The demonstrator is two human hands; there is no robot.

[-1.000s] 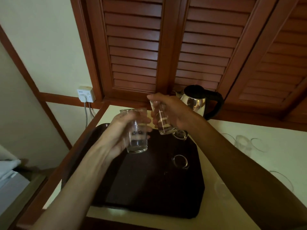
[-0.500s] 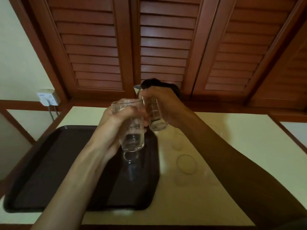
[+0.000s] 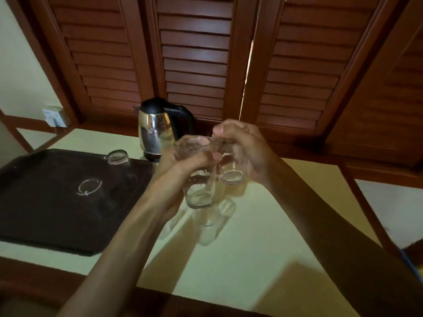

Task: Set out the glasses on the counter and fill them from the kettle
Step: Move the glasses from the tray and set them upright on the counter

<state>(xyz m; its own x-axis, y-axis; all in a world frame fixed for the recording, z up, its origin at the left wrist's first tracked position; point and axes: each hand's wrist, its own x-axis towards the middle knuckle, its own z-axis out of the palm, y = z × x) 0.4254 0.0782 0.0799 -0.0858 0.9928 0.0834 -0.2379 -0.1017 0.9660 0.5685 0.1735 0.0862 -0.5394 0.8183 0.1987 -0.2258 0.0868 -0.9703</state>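
My left hand (image 3: 176, 170) grips a clear empty glass (image 3: 199, 191), upright, held above the pale counter (image 3: 263, 236). Right beside it my right hand (image 3: 245, 147) holds a second clear glass (image 3: 232, 173), also off the counter; the two glasses nearly touch. A steel kettle (image 3: 155, 131) with a black lid and handle stands at the back of the counter, behind and left of my hands. Two more glasses remain on the dark tray (image 3: 34, 202): one (image 3: 117, 156) at its far right corner, one (image 3: 89, 187) near its middle.
The tray covers the left of the counter. Brown louvred shutters (image 3: 194, 53) rise behind the kettle. A white wall socket (image 3: 56, 115) sits at the far left. A wooden edge (image 3: 366, 202) bounds the counter on the right.
Both hands have carried their glasses to the right, off the tray and over the bare counter. The view has swung right, so the kettle now shows to the left of my hands.
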